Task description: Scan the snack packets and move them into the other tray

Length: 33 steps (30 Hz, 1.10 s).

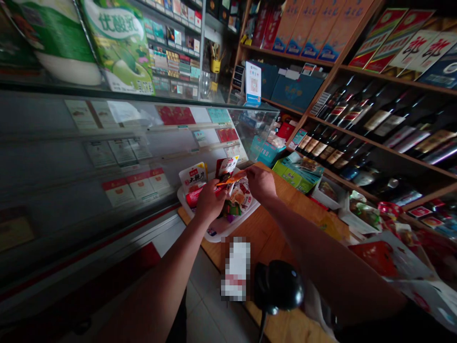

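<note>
Both my hands reach over a white tray point(216, 232) of snack packets on a wooden counter point(271, 238). My left hand point(210, 200) is closed on the packets in the tray, beside a white packet with red print point(193, 178). My right hand point(261, 183) pinches the end of a thin orange packet point(231, 178) that stretches between the two hands. Another red and white packet point(226, 166) stands just behind it.
A glass display case point(117, 157) with cards runs along the left. Wine bottles point(374, 124) lie on wooden shelves at the right. A black barcode scanner point(277, 286) and a blurred small box point(235, 269) stand at the near counter edge. Green boxes point(296, 174) and packets crowd the right counter.
</note>
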Each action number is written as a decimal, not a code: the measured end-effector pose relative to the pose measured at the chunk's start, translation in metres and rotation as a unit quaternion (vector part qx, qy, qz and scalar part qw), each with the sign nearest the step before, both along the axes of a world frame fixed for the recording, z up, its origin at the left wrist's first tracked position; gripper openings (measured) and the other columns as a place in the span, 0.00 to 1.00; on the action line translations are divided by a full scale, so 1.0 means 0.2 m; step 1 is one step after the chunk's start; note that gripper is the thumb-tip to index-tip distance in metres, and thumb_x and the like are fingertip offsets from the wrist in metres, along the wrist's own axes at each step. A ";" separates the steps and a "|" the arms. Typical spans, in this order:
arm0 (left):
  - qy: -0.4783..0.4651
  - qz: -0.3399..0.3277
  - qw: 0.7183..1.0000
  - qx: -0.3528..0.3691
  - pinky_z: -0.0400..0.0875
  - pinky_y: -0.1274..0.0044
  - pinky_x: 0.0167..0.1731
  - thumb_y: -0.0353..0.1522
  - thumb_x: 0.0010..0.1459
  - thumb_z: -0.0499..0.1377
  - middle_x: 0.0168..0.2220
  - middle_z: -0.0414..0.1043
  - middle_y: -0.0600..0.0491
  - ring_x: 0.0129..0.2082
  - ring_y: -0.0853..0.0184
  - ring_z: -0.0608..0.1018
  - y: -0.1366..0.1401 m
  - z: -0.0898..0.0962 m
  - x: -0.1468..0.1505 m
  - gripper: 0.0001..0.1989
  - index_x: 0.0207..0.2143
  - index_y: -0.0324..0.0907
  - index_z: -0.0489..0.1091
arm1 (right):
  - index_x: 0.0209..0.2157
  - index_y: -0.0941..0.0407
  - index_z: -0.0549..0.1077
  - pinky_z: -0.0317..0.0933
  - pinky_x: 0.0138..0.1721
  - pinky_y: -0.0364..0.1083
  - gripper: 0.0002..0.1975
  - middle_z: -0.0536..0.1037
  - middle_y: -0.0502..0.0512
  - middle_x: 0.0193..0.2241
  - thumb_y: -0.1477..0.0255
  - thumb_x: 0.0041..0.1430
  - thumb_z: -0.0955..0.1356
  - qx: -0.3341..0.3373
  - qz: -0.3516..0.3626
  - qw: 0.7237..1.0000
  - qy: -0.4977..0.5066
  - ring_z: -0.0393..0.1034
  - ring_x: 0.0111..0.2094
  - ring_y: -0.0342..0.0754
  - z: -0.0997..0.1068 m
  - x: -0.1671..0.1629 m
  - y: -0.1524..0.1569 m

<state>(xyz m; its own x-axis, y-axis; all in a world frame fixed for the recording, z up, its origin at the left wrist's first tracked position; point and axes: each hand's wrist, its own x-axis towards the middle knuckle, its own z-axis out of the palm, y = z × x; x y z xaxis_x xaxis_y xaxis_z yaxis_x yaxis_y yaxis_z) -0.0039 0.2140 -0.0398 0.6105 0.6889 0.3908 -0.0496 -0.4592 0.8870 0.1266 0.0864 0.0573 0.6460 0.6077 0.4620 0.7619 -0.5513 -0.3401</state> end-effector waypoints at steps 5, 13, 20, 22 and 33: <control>-0.008 -0.022 0.998 0.064 0.69 0.66 0.52 0.35 0.59 0.63 0.48 0.78 0.45 0.48 0.54 0.78 -0.10 0.07 -0.04 0.16 0.50 0.44 0.74 | 0.41 0.52 0.81 0.62 0.40 0.44 0.12 0.83 0.54 0.35 0.70 0.66 0.64 0.015 0.004 1.000 0.003 0.76 0.37 0.50 0.09 -0.12 -0.19; -0.046 -0.129 0.988 -0.076 0.73 0.71 0.43 0.40 0.55 0.66 0.42 0.80 0.48 0.42 0.58 0.80 -0.31 0.11 -0.10 0.16 0.44 0.42 0.77 | 0.32 0.55 0.79 0.59 0.33 0.43 0.12 0.80 0.53 0.28 0.70 0.65 0.64 0.037 -0.026 0.998 0.031 0.72 0.29 0.46 0.19 -0.29 -0.45; -0.089 -0.269 0.914 -0.292 0.74 0.69 0.43 0.47 0.52 0.68 0.44 0.80 0.46 0.43 0.58 0.81 -0.46 0.14 -0.12 0.24 0.45 0.40 0.77 | 0.32 0.55 0.77 0.63 0.34 0.43 0.10 0.79 0.52 0.26 0.68 0.63 0.65 0.102 -0.048 0.990 0.087 0.73 0.29 0.45 0.26 -0.31 -0.63; -0.097 -0.309 0.870 -0.371 0.75 0.67 0.45 0.51 0.54 0.65 0.50 0.78 0.45 0.49 0.56 0.79 -0.48 0.14 -0.13 0.26 0.48 0.42 0.75 | 0.34 0.56 0.76 0.64 0.34 0.43 0.10 0.79 0.51 0.26 0.66 0.63 0.65 0.124 -0.036 0.985 0.112 0.73 0.29 0.45 0.26 -0.32 -0.67; -0.135 -0.378 0.755 -0.519 0.77 0.72 0.39 0.27 0.50 0.69 0.40 0.80 0.48 0.40 0.63 0.82 -0.56 0.11 -0.06 0.12 0.39 0.40 0.76 | 0.45 0.57 0.75 0.69 0.31 0.43 0.20 0.81 0.55 0.37 0.70 0.52 0.62 0.207 0.043 0.933 0.292 0.77 0.32 0.47 0.28 -0.36 -0.85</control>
<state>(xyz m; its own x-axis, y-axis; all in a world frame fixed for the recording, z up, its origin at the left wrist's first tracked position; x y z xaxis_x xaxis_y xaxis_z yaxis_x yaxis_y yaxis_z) -0.0168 0.1016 -0.0176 0.9770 0.2044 0.0602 -0.1924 0.7252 0.6611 0.0548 -0.0828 0.1130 0.8181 0.5160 0.2539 0.4159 -0.2259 -0.8809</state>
